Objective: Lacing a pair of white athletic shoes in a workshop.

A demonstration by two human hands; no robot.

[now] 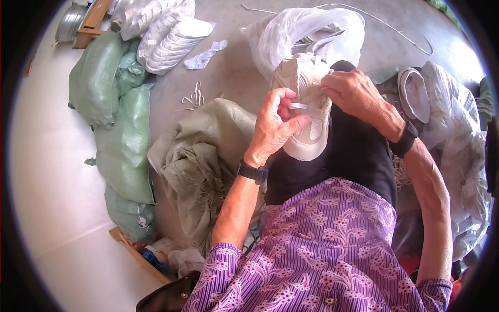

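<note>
1. Far left, a metal basin (70, 22) stands beside a wooden frame (92, 21) at the top edge, and green woven sacks (112, 114) lie stacked along the pale floor.
2. Next to them, at the top, sit stacks of white shoe parts in clear bags (163, 31), with a scrap of white plastic (205, 54) and a small tangle of white laces (195, 97) on the grey floor (234, 78).
3. A crumpled grey-green sack (200, 156) lies just left of the person's lap.
4. The left hand (275, 127), with a dark band at the wrist, is curled, thumb and fingers pinched together on a flat white lace (299, 106) that crosses the shoe.
5. The white sneaker (306, 99) rests on the black-clad thigh (353, 151), toe pointing away, between the two hands.
6. The right hand (353, 93), also wearing a dark wrist band, lies over the shoe's upper right side, fingers bent and closed at the eyelet edge; whether they pinch a lace end there cannot be told.
7. Behind the shoe lies a clear plastic bag (312, 31).
8. Far right, another white shoe (413, 93) rests among more clear plastic (457, 135).
</note>
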